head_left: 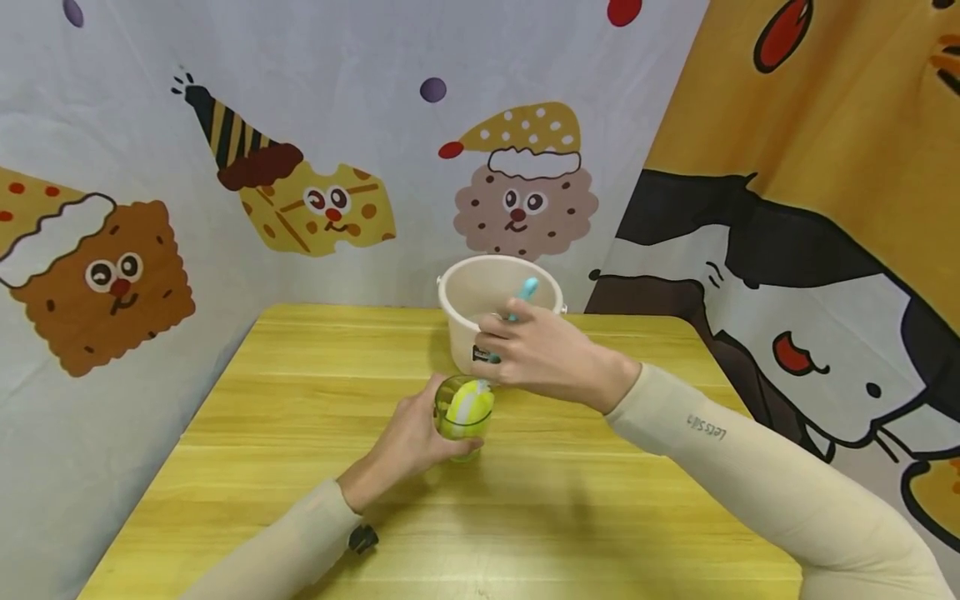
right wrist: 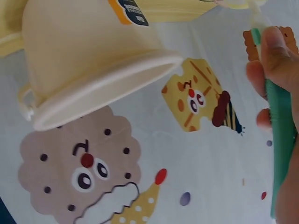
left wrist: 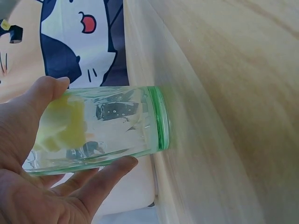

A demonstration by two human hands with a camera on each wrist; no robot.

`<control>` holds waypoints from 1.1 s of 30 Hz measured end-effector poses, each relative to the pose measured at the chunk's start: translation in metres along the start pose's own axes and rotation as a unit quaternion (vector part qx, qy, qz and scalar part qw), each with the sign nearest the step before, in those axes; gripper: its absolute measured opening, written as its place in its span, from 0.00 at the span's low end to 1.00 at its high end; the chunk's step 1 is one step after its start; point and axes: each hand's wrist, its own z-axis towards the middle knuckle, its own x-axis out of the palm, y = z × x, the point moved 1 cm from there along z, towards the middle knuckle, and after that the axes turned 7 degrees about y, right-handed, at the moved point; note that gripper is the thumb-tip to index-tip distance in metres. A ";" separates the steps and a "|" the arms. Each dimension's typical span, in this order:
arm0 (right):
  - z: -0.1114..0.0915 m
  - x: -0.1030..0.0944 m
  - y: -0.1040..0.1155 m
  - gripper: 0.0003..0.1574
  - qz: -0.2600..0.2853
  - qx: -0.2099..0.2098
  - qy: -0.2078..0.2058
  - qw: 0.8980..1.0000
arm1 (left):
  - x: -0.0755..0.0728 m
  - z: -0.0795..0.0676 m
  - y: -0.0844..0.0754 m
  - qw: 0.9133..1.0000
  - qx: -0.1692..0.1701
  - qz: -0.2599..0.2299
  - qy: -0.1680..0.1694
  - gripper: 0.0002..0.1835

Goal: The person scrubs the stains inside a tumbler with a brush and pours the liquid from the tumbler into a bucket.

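My left hand (head_left: 408, 433) grips a clear, green-tinted drinking glass (left wrist: 117, 135), thumb on one side and fingers on the other. Its thick base is close to the tabletop in the left wrist view. A yellow sponge head (head_left: 469, 403) with a pale stripe sits inside the glass. It belongs to a cup brush with a teal handle (right wrist: 282, 126) and a whitish neck. My right hand (head_left: 543, 354) holds that handle above the glass, thumb pressed along it. The handle's end (head_left: 528, 288) sticks up past the knuckles.
A cream bucket (head_left: 459, 337) with a dark label stands at the back of the wooden table (head_left: 322, 358), just behind my right hand. A curtain (head_left: 360, 75) with cartoon figures hangs behind the table and along its sides. Something small and black (head_left: 363, 539) sits by my left cuff.
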 end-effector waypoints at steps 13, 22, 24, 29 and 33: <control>-0.015 0.014 0.012 0.20 -0.025 0.002 -0.111 0.993 | 0.001 0.001 -0.001 1.000 -0.003 0.008 -0.001 0.46; -0.016 0.015 0.032 0.10 -0.017 0.012 -0.186 0.982 | 0.003 -0.003 -0.001 1.000 -0.005 0.016 -0.011 0.46; -0.016 0.013 0.034 0.13 -0.020 0.011 -0.187 0.982 | 0.004 -0.003 -0.001 1.000 -0.005 0.019 -0.012 0.45; -0.014 0.010 0.040 0.09 -0.042 -0.005 -0.186 0.982 | 0.005 -0.004 -0.002 1.000 0.002 0.023 -0.013 0.45; -0.013 0.009 0.040 0.03 -0.057 -0.002 -0.176 0.983 | 0.007 -0.005 -0.001 1.000 0.005 0.022 -0.018 0.45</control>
